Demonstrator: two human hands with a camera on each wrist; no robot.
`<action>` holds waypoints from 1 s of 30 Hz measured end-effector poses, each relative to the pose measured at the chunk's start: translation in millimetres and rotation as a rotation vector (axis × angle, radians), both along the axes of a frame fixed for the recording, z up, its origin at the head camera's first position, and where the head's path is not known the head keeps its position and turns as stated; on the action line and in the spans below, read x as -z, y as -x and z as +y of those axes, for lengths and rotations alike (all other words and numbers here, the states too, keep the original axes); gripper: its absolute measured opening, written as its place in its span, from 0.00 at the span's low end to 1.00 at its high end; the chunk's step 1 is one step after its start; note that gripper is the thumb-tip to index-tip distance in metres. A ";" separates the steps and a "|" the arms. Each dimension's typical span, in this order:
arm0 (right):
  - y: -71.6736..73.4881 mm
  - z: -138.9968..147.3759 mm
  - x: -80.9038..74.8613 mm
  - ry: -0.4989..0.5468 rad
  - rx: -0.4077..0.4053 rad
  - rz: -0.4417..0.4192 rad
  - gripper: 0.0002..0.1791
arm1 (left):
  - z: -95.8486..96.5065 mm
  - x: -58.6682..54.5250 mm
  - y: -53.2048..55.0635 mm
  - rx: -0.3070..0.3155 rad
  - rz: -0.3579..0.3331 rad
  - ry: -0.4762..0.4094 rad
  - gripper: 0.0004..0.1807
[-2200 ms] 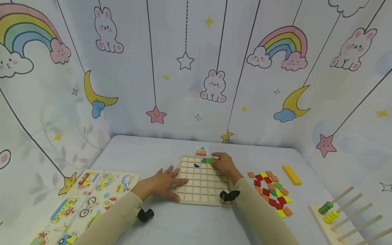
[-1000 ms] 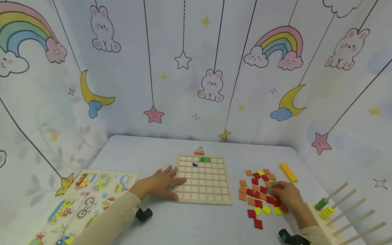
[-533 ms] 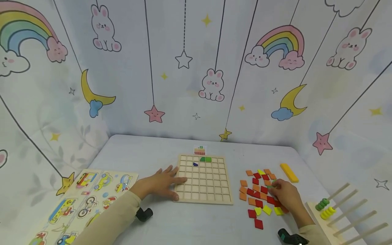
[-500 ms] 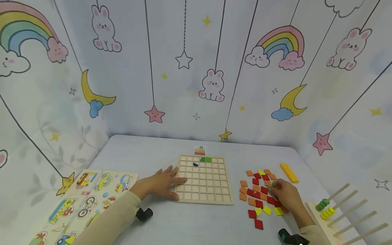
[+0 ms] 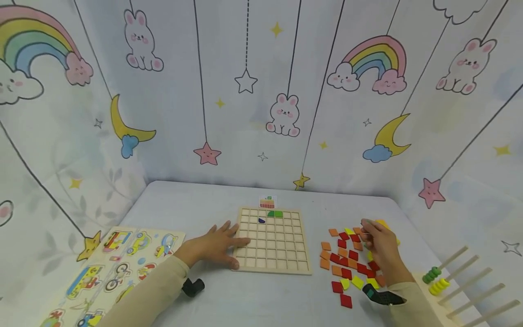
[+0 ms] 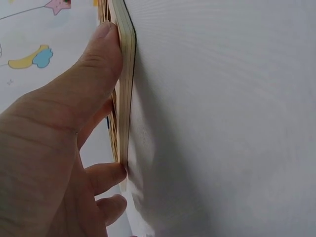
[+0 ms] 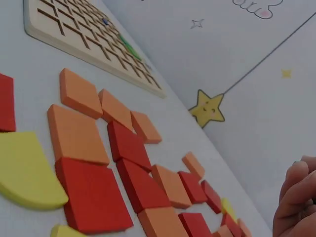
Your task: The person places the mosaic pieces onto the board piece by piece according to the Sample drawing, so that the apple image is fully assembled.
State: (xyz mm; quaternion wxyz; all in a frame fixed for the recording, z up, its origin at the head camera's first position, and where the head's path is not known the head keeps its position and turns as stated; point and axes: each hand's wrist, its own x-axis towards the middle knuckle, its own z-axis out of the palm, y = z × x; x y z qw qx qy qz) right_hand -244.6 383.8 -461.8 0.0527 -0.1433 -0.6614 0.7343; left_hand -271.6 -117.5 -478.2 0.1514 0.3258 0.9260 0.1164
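My left hand (image 5: 218, 245) lies spread over the left edge of a wooden grid board (image 5: 286, 265). In the left wrist view the thumb rests on the board's rim (image 6: 127, 84), and other fingertips touch its side. Two green tiles (image 5: 275, 214) and a small dark blue piece (image 5: 261, 220) sit in the upper cells. My right hand (image 5: 384, 247) is raised above the far right of the loose tiles (image 5: 346, 274), fingertips together, pinching a small green tile that the fingers almost wholly hide. Only curled fingers (image 7: 298, 197) show at the right wrist view's edge.
A small picture card (image 5: 268, 202) lies behind the board. To the left is a vehicle puzzle board (image 5: 135, 268). A yellow bar (image 5: 383, 223) lies partly behind the right hand, and a bead stand with upright pegs (image 5: 443, 299) stands at the right.
My right hand went from the grid board to the loose tiles, picked a green one there, and has now lifted up and away from them. My left hand stays on the board.
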 end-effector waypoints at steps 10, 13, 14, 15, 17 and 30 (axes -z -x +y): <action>31.3 -35.6 -3.4 0.059 -0.066 -0.013 0.12 | 5.9 -5.1 -0.5 0.002 0.023 0.066 0.46; 40.6 -47.1 -2.0 0.066 -0.115 0.000 0.13 | 8.9 -8.0 0.9 -0.009 0.045 0.083 0.49; 43.4 -51.0 -1.2 0.067 -0.124 0.006 0.14 | 10.1 -9.1 1.3 -0.012 0.049 0.083 0.49; 46.2 -55.1 -0.5 0.064 -0.126 0.010 0.15 | 11.4 -10.1 1.7 -0.017 0.049 0.077 0.50; 51.4 -63.3 0.9 0.061 -0.126 0.000 0.16 | 14.3 -11.1 2.2 -0.024 0.046 0.065 0.51; 80.5 -127.7 15.7 -0.120 -0.301 -0.013 0.23 | 18.4 -5.2 3.5 -0.035 0.020 0.077 0.51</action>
